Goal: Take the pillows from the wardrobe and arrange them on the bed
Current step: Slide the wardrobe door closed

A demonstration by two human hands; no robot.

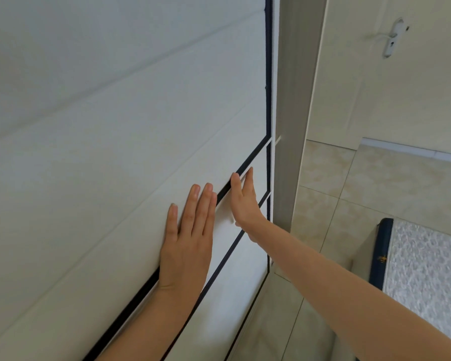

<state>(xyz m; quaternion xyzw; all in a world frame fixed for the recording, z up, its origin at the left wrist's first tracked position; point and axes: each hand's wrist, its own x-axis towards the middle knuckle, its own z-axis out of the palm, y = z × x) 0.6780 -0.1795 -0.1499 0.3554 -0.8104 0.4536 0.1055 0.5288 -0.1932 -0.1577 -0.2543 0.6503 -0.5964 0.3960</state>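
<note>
So the wardrobe (115, 126) is a big white thing with flat, smooth door panels split by thin dark gaps, and it's shut, so no pillows showing at all. The left hand (186, 246) lies flat and open on the large panel, fingers together pointing up. The right hand (244, 201) is open too, edge-on, fingertips at the dark gap just right of the left hand. The bed (425, 277) sits well off to the right of both hands, low down: pale patterned mattress with a dark blue edge, only a corner visible.
</note>
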